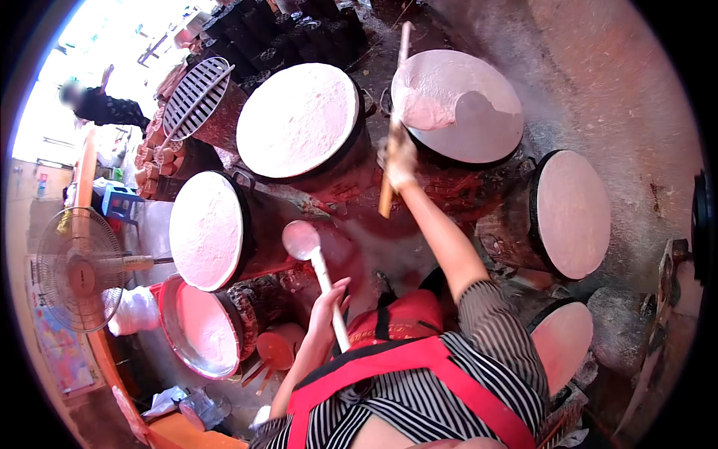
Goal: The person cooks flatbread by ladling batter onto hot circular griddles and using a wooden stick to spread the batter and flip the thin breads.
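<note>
My right hand (398, 163), blurred, grips a long wooden stick (386, 199). The stick stands across the left edge of a large round vessel (493, 132); I cannot tell whether it touches. Whitish, wet-looking material (429, 109) covers part of that vessel's top, beside a smooth grey area. Nearer my body, my left hand (325, 311) holds a ladle (302, 240) by its pale handle, with some fingers stretched out. The ladle's round bowl points away from me, above the floor. A red apron (392, 317) hangs at my front.
Round vessels with white tops (300, 120) (206, 230) (575, 216) surround me. A pink-rimmed basin (202, 331) sits at left near a fan (81, 269). Behind are a slatted rack (196, 100) and dark perforated cylinders (272, 50). A person (115, 109) is far left.
</note>
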`<action>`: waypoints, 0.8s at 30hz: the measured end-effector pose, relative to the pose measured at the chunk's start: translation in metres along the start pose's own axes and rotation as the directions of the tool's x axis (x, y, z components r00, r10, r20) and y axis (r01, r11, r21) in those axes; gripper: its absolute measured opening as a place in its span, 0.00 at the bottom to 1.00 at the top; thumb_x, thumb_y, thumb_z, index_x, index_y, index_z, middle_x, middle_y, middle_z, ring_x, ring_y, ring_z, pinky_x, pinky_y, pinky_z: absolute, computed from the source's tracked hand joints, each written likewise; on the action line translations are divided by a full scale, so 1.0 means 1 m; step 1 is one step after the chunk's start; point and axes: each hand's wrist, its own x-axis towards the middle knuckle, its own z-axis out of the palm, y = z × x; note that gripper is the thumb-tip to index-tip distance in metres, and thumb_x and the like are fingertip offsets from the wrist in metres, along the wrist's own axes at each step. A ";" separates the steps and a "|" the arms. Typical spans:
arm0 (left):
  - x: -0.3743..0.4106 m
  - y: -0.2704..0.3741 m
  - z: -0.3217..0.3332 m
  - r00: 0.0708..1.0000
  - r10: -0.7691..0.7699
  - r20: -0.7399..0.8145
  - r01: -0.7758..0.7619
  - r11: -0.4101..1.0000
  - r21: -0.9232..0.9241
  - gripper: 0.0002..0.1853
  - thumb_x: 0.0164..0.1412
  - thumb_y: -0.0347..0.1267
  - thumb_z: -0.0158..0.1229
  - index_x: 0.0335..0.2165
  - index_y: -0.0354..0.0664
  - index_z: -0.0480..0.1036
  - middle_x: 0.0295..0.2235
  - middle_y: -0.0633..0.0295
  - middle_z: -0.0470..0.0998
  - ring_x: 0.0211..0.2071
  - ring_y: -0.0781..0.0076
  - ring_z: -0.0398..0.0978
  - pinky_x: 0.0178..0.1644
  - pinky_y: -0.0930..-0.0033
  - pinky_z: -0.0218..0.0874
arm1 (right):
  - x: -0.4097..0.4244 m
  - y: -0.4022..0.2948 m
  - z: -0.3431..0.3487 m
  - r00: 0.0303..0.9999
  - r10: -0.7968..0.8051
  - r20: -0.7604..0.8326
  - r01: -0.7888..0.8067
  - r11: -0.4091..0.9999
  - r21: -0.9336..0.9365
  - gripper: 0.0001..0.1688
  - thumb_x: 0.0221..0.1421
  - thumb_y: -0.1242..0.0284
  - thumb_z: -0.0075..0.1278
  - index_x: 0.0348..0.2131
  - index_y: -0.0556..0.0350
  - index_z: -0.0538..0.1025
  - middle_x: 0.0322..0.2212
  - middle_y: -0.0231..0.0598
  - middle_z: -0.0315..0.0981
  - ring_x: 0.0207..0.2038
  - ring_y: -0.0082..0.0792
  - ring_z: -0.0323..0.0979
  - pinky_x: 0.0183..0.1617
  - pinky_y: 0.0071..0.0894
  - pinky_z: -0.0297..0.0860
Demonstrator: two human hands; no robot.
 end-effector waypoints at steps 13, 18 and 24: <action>-0.007 -0.015 -0.042 1.000 -0.021 0.015 0.020 0.998 0.059 0.15 0.55 0.33 0.53 0.42 0.44 0.73 0.43 0.71 0.68 0.43 0.83 0.63 0.50 0.77 0.53 | -0.092 0.019 -0.043 0.967 0.079 -0.243 -0.064 0.996 0.069 0.27 0.61 0.62 0.42 0.58 0.25 0.56 0.12 0.22 0.54 0.09 0.17 0.54 0.08 0.20 0.52; -0.006 -0.015 -0.018 0.995 -0.018 0.095 0.023 0.999 -0.049 0.14 0.56 0.31 0.51 0.42 0.40 0.72 0.42 0.69 0.70 0.44 0.81 0.65 0.50 0.77 0.56 | -0.067 -0.007 -0.133 0.973 0.203 -0.112 -0.143 0.906 0.398 0.16 0.53 0.53 0.49 0.42 0.26 0.67 0.15 0.30 0.67 0.08 0.28 0.58 0.09 0.30 0.53; -0.020 -0.014 0.025 0.995 0.021 0.099 -0.021 1.000 0.002 0.13 0.57 0.31 0.50 0.41 0.40 0.73 0.39 0.68 0.72 0.41 0.79 0.67 0.48 0.77 0.58 | -0.054 -0.018 -0.073 0.960 0.278 0.041 -0.281 0.935 0.217 0.21 0.51 0.56 0.51 0.43 0.38 0.68 0.15 0.31 0.66 0.09 0.25 0.60 0.10 0.26 0.55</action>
